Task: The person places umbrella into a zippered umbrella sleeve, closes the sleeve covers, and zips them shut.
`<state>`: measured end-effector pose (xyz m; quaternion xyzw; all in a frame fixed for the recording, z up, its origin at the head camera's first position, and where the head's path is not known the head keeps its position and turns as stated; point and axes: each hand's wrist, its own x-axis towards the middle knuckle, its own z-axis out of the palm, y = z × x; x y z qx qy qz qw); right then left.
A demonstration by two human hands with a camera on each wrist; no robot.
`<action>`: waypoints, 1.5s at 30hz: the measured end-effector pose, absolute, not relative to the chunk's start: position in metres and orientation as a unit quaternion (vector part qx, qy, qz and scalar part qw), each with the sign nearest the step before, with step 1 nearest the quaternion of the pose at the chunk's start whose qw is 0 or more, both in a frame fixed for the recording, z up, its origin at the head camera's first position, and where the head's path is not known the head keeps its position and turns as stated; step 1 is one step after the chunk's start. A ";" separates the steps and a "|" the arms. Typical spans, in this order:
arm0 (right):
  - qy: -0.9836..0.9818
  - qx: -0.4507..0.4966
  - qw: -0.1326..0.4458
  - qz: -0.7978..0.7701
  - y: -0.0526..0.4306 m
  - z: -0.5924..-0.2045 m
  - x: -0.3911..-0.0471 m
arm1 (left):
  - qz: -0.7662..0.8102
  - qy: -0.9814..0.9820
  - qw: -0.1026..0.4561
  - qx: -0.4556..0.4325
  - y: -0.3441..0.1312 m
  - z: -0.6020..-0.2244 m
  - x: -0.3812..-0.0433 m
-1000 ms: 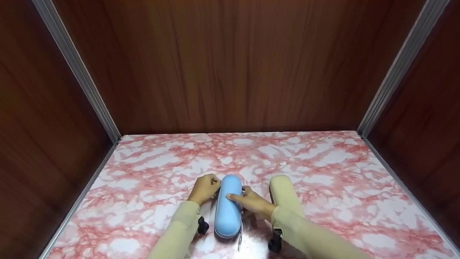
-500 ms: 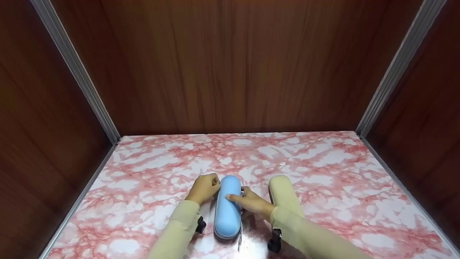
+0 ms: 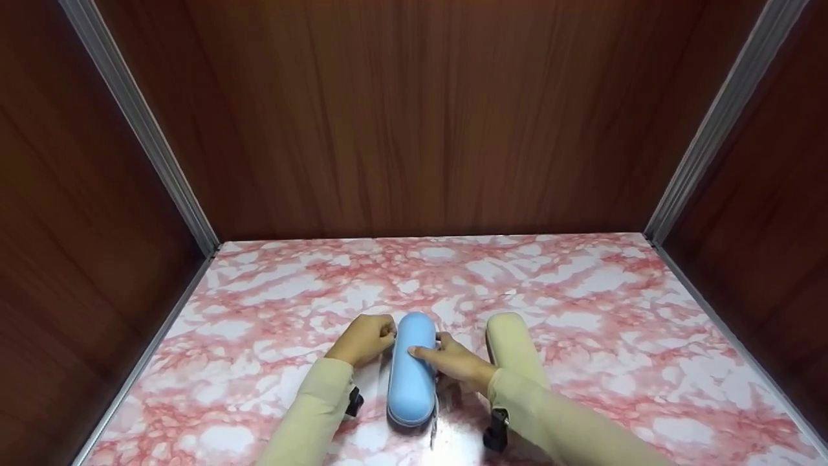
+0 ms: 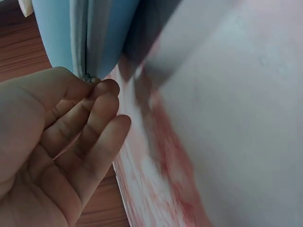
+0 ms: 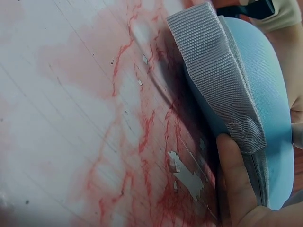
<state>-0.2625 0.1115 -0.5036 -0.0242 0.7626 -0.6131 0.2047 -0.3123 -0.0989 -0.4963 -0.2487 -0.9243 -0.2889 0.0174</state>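
A light-blue zippered hard case (image 3: 414, 375) lies lengthwise on the table in the head view. My left hand (image 3: 364, 339) is at its left side near the far end. In the left wrist view, thumb and forefinger of the left hand (image 4: 66, 127) pinch the small zipper pull (image 4: 90, 78) on the grey zipper (image 4: 85, 38). My right hand (image 3: 456, 362) grips the case from the right, thumb on top. The right wrist view shows its finger (image 5: 234, 175) against the side, by a grey woven strap (image 5: 208, 61).
A beige case (image 3: 514, 343) lies right of the blue one, partly behind my right forearm. The red-and-white marbled table (image 3: 291, 285) is enclosed by dark wood panels (image 3: 414, 129) at the back and sides.
My left wrist and forearm have shifted slightly left, while the left fingertips stay by the case's side. The right hand keeps its grip, and the blue case lies practically where it was.
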 end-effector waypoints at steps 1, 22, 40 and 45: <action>0.763 -0.025 0.204 -0.612 0.112 -0.504 -0.263 | -0.289 -0.924 0.017 -0.248 -0.099 -0.497 -0.312; 0.760 -0.024 0.203 -0.617 0.112 -0.506 -0.264 | -0.296 -0.912 0.035 -0.281 -0.103 -0.497 -0.301; 0.772 -0.029 0.201 -0.602 0.113 -0.504 -0.265 | -0.294 -0.912 0.013 -0.285 -0.108 -0.494 -0.285; 0.773 -0.032 0.202 -0.601 0.112 -0.505 -0.264 | -0.292 -0.908 0.020 -0.300 -0.109 -0.494 -0.277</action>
